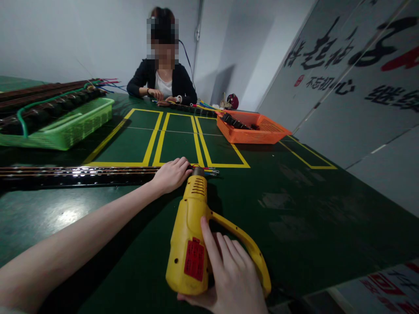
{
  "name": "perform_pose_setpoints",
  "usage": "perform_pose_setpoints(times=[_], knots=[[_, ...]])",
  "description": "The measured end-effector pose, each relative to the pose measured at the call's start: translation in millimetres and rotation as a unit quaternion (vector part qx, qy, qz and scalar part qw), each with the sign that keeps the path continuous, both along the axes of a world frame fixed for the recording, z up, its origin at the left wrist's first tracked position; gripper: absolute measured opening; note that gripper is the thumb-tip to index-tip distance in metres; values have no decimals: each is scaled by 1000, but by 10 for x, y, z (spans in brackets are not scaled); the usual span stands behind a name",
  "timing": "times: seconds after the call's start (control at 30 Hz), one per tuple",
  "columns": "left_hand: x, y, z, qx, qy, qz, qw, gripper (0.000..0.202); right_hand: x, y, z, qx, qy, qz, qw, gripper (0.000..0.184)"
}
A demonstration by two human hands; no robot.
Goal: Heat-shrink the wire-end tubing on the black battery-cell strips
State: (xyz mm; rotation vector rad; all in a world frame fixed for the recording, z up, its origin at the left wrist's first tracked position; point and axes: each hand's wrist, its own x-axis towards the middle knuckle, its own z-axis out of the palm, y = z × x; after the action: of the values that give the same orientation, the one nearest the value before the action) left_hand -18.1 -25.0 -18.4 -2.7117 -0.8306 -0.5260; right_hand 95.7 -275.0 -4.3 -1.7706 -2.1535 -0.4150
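My right hand is wrapped round the handle of a yellow heat gun with a red label. Its metal nozzle points away from me, close to the coloured wire ends. My left hand is closed over the end of a long, dark wire bundle, which runs off to the left. Past my fingers, red, yellow and blue wires with metal terminals stick out to the right. The fingertips and part of the wires are hidden behind my left hand.
Across the green table sits a person, hands at another wire assembly. A green basket loaded with dark bundles stands at left; an orange basket with black pieces is at far right. Yellow tape marks rectangles.
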Motion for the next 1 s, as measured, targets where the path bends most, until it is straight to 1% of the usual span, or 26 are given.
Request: perform_pose_setpoints(times=[0.2,0.47,0.67,0.87,1.0], knots=[[-18,1,-22,-5,-12,-9,1000,36,133,-70,-43,-31,27,4,999,106],[-33,5,-44,-21,-39,-31,999,38,408,-138,8,-55,22,13,998,122],[-36,-11,-18,-15,-20,-25,999,36,572,-183,35,-81,26,-11,996,123],[-24,-10,-4,-2,11,-2,1000,32,550,-190,25,-70,22,-20,997,122],[-14,1,-2,-1,19,-4,1000,33,444,-152,2,-34,8,-8,999,123]])
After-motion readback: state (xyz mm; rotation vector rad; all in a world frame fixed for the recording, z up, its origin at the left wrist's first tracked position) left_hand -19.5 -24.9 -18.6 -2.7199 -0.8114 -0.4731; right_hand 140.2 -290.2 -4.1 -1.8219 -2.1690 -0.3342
